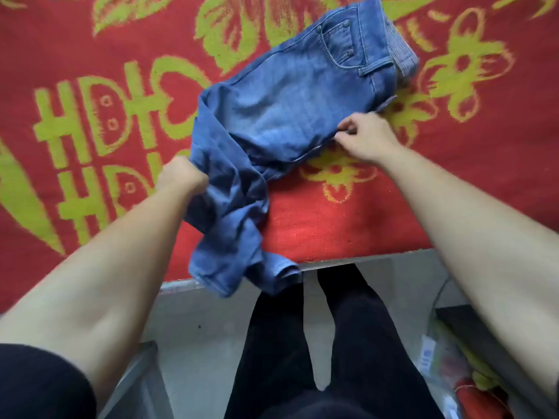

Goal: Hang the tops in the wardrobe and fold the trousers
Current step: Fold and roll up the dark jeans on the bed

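A red blanket (348,225) patterned with yellow-green flowers and lettering spreads under and beyond the left hand (178,176) and the right hand (366,137). Its near edge meets a pale frame (363,261) below the right hand. Nearer the person, grey floor (196,313) and black-clad legs (302,343) show. Far below the right hand, a clear plastic bag (438,358) holds red and yellow items.

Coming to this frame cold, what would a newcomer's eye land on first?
First the red cover with its big yellow-green flowers and lettering, filling the upper half of the view. On it, centre to upper right, lie blue jeans, their legs bunched and trailing over the near edge. The left hand grips the bunched legs, and the right hand pinches the jeans' right-side edge.
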A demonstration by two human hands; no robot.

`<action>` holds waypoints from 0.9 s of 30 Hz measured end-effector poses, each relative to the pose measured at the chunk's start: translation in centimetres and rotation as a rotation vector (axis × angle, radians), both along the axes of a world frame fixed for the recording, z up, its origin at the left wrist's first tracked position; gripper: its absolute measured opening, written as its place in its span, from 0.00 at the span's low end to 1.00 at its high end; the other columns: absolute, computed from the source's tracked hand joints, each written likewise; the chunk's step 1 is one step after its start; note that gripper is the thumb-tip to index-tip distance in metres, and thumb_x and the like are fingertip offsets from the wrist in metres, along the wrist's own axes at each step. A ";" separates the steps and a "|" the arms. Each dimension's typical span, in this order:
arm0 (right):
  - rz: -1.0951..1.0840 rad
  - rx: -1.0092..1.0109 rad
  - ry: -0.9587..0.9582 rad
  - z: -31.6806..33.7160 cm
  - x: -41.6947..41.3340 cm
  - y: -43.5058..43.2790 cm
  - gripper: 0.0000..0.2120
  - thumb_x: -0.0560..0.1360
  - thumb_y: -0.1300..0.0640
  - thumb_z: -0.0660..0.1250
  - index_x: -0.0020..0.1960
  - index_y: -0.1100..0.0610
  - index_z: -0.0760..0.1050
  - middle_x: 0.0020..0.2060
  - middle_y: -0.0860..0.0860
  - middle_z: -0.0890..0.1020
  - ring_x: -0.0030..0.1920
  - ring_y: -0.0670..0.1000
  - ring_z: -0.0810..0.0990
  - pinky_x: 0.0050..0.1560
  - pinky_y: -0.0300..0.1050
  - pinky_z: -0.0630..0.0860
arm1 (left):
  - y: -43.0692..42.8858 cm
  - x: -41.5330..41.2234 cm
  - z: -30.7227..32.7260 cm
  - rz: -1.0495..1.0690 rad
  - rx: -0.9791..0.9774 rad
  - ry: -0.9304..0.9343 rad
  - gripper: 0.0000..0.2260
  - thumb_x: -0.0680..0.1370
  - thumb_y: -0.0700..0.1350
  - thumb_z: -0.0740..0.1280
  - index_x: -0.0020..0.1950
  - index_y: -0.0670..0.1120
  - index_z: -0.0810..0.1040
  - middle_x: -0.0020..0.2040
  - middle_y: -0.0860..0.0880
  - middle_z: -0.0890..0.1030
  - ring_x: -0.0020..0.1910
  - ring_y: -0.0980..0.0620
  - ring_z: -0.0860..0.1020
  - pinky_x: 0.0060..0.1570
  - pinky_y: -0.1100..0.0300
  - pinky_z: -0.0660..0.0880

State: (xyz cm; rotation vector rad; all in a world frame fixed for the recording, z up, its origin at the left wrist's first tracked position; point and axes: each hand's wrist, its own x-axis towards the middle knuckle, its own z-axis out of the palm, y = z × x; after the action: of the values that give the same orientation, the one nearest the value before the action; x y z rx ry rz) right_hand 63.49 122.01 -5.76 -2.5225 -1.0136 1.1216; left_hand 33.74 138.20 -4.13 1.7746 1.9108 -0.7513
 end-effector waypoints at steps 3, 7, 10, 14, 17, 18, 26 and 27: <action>-0.169 0.146 -0.168 -0.4 3.2 1.4 0.25 0.74 0.48 0.66 0.68 0.55 0.71 0.67 0.60 0.69 0.68 0.60 0.70 0.70 0.48 0.64 | 1.5 1.0 -0.3 -0.021 0.248 -0.036 0.24 0.73 0.40 0.67 0.68 0.45 0.67 0.64 0.39 0.74 0.65 0.37 0.72 0.60 0.45 0.71; -0.335 0.074 -0.168 -1.1 5.5 2.6 0.44 0.74 0.43 0.69 0.80 0.58 0.51 0.78 0.60 0.56 0.78 0.60 0.54 0.77 0.49 0.53 | 1.0 2.8 -1.7 -0.313 0.294 -0.360 0.27 0.76 0.41 0.60 0.75 0.53 0.63 0.75 0.45 0.63 0.72 0.43 0.64 0.67 0.45 0.66; -0.255 -0.028 -0.114 -1.7 4.6 2.2 0.42 0.74 0.45 0.72 0.80 0.56 0.55 0.75 0.59 0.64 0.75 0.60 0.63 0.73 0.50 0.61 | 0.1 4.1 -3.4 -0.600 -0.105 -0.200 0.22 0.77 0.45 0.56 0.70 0.55 0.71 0.71 0.47 0.71 0.74 0.42 0.60 0.70 0.36 0.58; 0.116 0.089 -0.328 -1.8 1.8 -0.4 0.26 0.75 0.59 0.65 0.73 0.47 0.70 0.61 0.59 0.76 0.62 0.66 0.71 0.62 0.59 0.71 | -0.2 5.5 -3.4 -0.368 -0.007 -0.226 0.18 0.78 0.45 0.55 0.66 0.51 0.75 0.66 0.45 0.76 0.71 0.42 0.65 0.68 0.38 0.58; 0.463 0.327 -0.466 -2.6 -0.1 -2.6 0.19 0.72 0.59 0.59 0.57 0.48 0.82 0.44 0.55 0.79 0.50 0.63 0.73 0.48 0.56 0.69 | 0.2 8.0 -2.5 -0.167 0.248 -0.320 0.19 0.81 0.49 0.55 0.69 0.45 0.70 0.68 0.41 0.72 0.68 0.40 0.68 0.65 0.42 0.63; 0.555 0.350 -0.504 -3.1 -0.8 -3.2 0.16 0.73 0.57 0.60 0.52 0.49 0.83 0.41 0.53 0.78 0.50 0.60 0.71 0.48 0.55 0.65 | 0.3 9.3 -2.3 -0.145 0.303 -0.409 0.20 0.81 0.51 0.54 0.70 0.44 0.69 0.69 0.41 0.70 0.69 0.40 0.67 0.66 0.43 0.64; 0.471 0.283 -0.423 -3.6 -3.4 -3.8 0.14 0.67 0.58 0.66 0.50 0.50 0.85 0.44 0.53 0.79 0.53 0.62 0.73 0.55 0.55 0.65 | -1.3 15.8 -2.9 -0.799 -0.023 -0.538 0.34 0.71 0.75 0.56 0.70 0.57 0.72 0.68 0.49 0.75 0.74 0.41 0.61 0.71 0.42 0.60; 0.380 0.322 -0.382 -3.6 -3.4 -4.0 0.14 0.68 0.59 0.64 0.50 0.51 0.85 0.43 0.53 0.79 0.52 0.62 0.74 0.54 0.54 0.67 | -1.6 15.2 -3.6 -0.922 -0.043 -0.441 0.30 0.72 0.72 0.59 0.67 0.57 0.75 0.70 0.50 0.73 0.76 0.39 0.57 0.72 0.42 0.58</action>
State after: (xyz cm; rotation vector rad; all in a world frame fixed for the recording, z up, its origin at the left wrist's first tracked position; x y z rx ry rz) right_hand 60.09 117.98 -9.32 -2.3802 -1.6737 0.4896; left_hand 48.95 136.58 -7.75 2.5215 0.7388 -0.5763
